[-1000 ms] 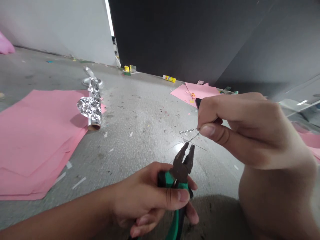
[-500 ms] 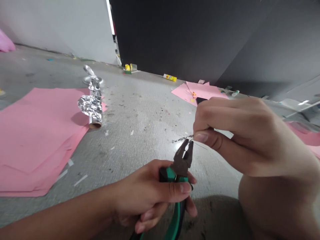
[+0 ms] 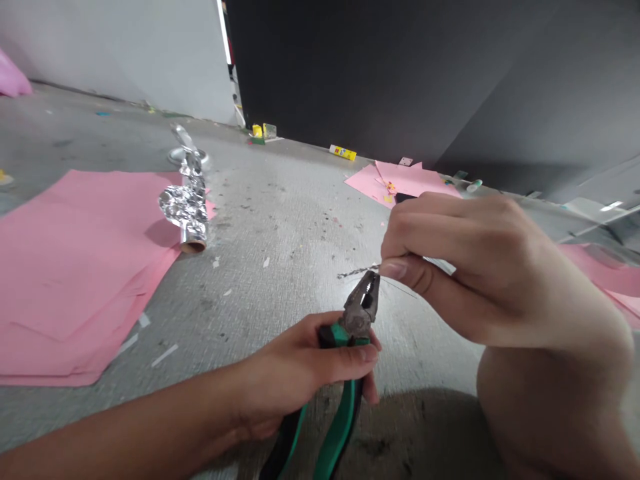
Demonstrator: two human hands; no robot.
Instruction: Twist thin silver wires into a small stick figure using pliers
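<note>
Where pink paper (image 3: 85, 273) spreads over the concrete floor (image 3: 280, 220) left of the pliers (image 3: 357, 320), a foil-wrapped roll (image 3: 187, 213) lies across the paper's right edge. The left hand (image 3: 295, 360), its forearm (image 3: 125, 417) reaching in low from the left, is closed around the pliers' green handles, with the jaws slightly parted and their tips at a twisted wire (image 3: 357, 271). Right of the pliers, the right hand (image 3: 480, 267), fingers curled and wrist raised, pinches that wire against its thumb (image 3: 395, 269).
</note>
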